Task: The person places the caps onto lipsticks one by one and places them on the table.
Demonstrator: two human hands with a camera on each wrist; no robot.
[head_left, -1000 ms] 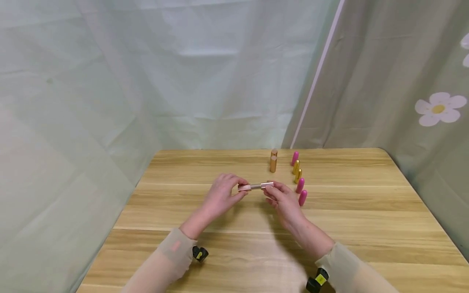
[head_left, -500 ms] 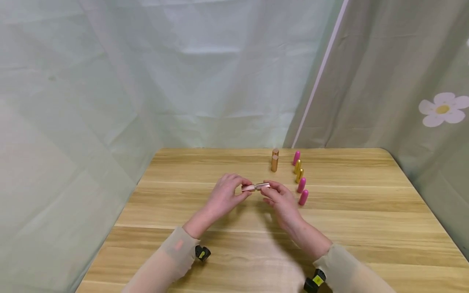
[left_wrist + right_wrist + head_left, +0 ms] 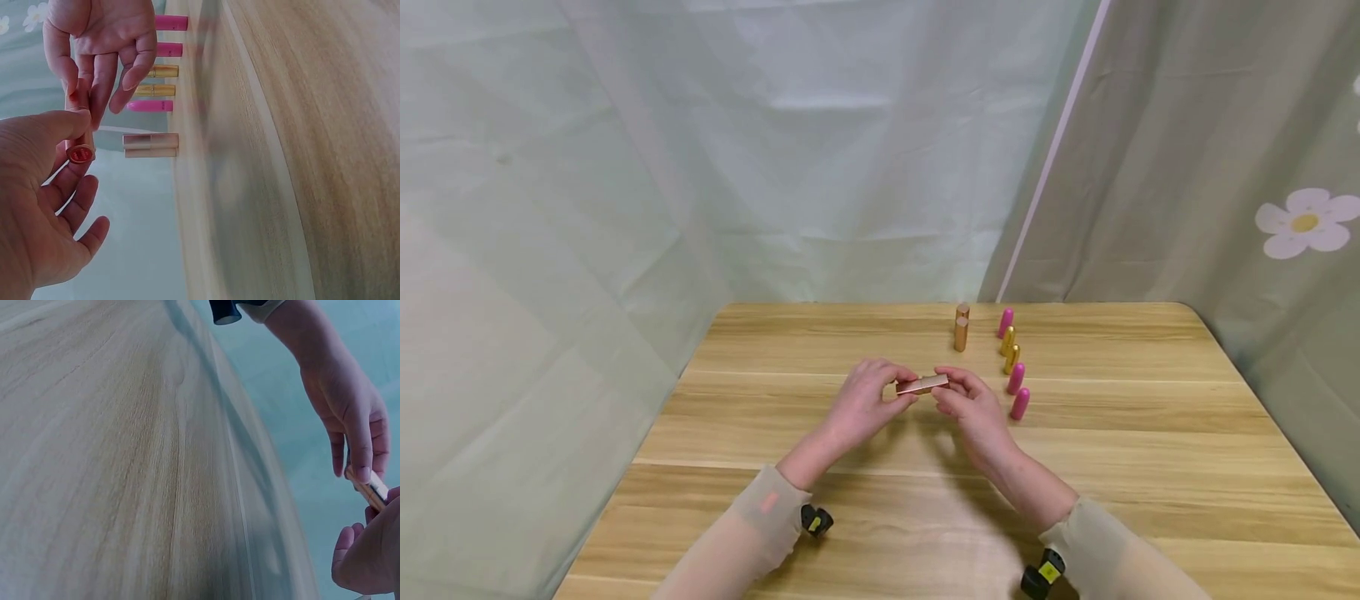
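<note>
A rose-gold lipstick tube lies level in the air between both hands, its two halves meeting with no gap visible. My left hand pinches its left end between thumb and fingers. At the other end, the thumb and fingers of my right hand grip the tube. In the left wrist view the tube's round base shows a red label, beside the left thumb. The right wrist view catches part of the lipstick tube between the hands.
Two copper-coloured tubes stand upright behind the hands. To their right runs a row of pink tubes and gold tubes, close to the right hand. The wooden table backs onto a pale curtain.
The hands have come together, sliding the tube's two halves shut over the narrow middle section that showed before. The standing tubes have stayed in place.
</note>
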